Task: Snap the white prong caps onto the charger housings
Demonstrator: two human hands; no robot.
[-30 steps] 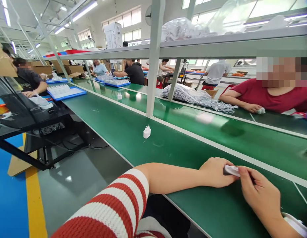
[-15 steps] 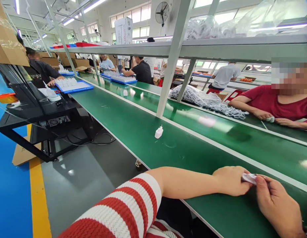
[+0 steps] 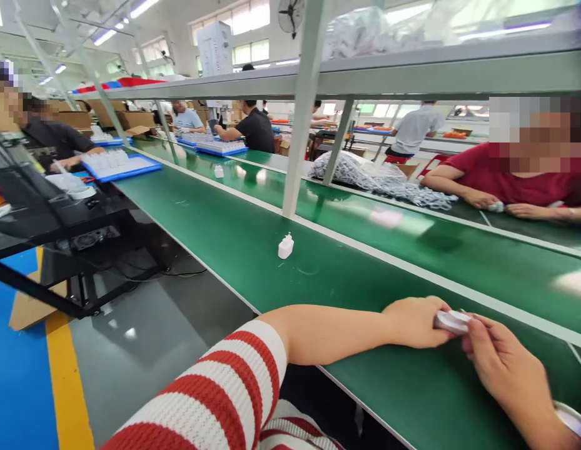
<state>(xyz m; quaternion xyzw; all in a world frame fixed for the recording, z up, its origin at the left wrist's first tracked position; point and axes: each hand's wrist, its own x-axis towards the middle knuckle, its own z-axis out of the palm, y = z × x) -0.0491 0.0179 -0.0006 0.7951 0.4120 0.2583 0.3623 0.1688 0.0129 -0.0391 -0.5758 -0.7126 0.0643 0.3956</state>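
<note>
A small white plastic part [image 3: 452,321] is pinched between my two hands above the green bench surface [image 3: 393,400]. My left hand [image 3: 418,322] closes on one end of it, and the fingers of my right hand [image 3: 503,356] grip the other end. Blur and my fingers hide the part's details. Farther along the same surface stands a white plug-like piece [image 3: 285,247] with small prongs on top, apart from both hands.
A white divider strip [image 3: 365,249] and an upright post [image 3: 302,125] lie beyond my hands. Blue trays [image 3: 140,167] of white pieces sit at the far left. Across the bench, a person in a red top [image 3: 520,178] works near a bag of white parts [image 3: 384,181].
The view has shifted slightly, so my hands and the bench appear farther left. More of the white part shows between my fingers. Both hands still hold it.
</note>
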